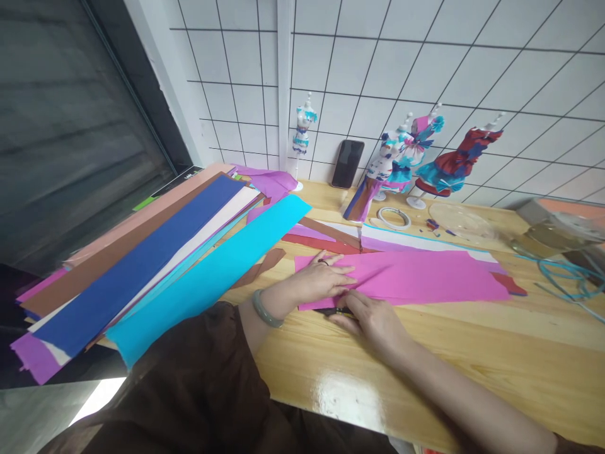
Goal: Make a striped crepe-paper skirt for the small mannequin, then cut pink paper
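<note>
A long pink sheet of crepe paper [425, 275] lies across the wooden table before me. My left hand [322, 277] rests flat on its left end, fingers spread, with a ring and a bangle on that arm. Close beside it, my right hand [373, 320] is closed at the sheet's near edge around a black-and-yellow tool [338, 311]. Most of that tool is hidden by the fingers and the paper, so its exact kind does not show. Under the pink sheet's far edge lie other strips, among them a purple and white one [420, 243].
At left, a fan of coloured paper strips [142, 258] overhangs the table edge. A phone [348, 164] leans against the tiled wall. Small dress forms [460, 161] in paper dresses stand along the back. A tape roll [394, 219] lies before them; blue cord [571, 277] is at right.
</note>
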### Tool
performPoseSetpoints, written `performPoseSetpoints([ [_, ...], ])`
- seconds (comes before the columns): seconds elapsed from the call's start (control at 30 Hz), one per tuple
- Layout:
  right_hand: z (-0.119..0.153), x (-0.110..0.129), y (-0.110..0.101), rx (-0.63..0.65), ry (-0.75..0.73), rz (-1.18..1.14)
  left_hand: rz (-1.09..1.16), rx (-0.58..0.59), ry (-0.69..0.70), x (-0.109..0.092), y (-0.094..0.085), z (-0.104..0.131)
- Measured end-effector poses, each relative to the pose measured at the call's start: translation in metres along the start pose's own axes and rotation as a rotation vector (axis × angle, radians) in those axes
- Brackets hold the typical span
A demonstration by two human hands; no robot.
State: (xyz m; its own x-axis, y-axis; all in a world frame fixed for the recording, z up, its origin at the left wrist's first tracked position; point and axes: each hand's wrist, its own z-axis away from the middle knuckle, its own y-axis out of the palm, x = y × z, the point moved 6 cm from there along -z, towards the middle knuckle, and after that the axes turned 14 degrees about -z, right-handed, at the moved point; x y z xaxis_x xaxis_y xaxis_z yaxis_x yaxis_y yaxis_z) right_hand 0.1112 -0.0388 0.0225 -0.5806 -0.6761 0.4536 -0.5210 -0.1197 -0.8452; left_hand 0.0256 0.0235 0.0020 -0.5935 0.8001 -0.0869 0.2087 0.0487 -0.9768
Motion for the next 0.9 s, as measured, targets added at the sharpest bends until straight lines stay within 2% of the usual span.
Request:
performPoseSetpoints([
  [0.3, -0.004, 0.004, 0.003, 0.018, 0.017, -0.046, 0.006, 0.005, 0.002, -0.002, -0.004, 0.001],
  [0.53, -0.006, 0.007, 0.002, -0.009, -0.010, -0.026, 0.007, 0.010, -0.002, -0.002, -0.005, 0.001],
  [0.9, -0.009, 0.011, 0.005, 0.022, -0.040, -0.014, -0.002, 0.007, -0.021, -0.002, -0.010, 0.002],
])
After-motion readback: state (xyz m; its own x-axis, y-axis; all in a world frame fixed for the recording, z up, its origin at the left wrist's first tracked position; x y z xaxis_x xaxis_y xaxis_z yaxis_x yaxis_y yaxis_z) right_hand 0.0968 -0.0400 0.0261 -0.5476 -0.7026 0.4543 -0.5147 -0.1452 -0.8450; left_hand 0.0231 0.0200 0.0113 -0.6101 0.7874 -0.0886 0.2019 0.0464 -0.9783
